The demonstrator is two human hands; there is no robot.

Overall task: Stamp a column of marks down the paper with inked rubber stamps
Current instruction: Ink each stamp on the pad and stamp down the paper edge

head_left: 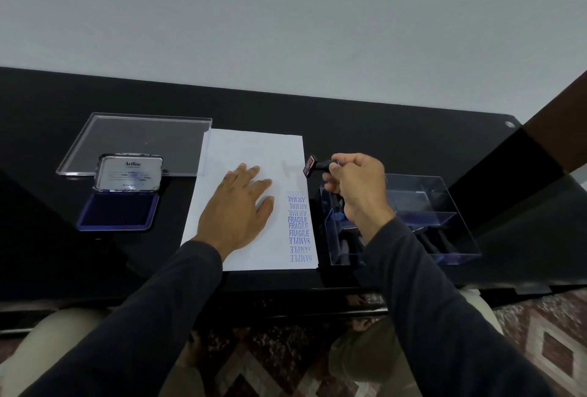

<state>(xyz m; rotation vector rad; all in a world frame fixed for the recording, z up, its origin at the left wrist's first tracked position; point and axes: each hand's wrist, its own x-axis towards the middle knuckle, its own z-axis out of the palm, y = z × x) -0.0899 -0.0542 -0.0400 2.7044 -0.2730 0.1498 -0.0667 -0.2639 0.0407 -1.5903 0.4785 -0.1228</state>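
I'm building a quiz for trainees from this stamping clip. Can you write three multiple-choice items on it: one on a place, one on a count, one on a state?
1. Where does the ink pad lie relative to the paper?
A. to its left
B. on top of it
C. to its right

2. How many FRAGILE marks are in the column?
A. one
B. three
C. five

3. What is the right hand doing?
A. resting flat on the paper
B. holding a stamp above the paper's right edge
C. closing the ink pad

Answers: 1 A, the open pad sits left of the sheet. 2 B, three lines read FRAGILE. 3 B, its fingers grip the handle; the left hand lies flat.
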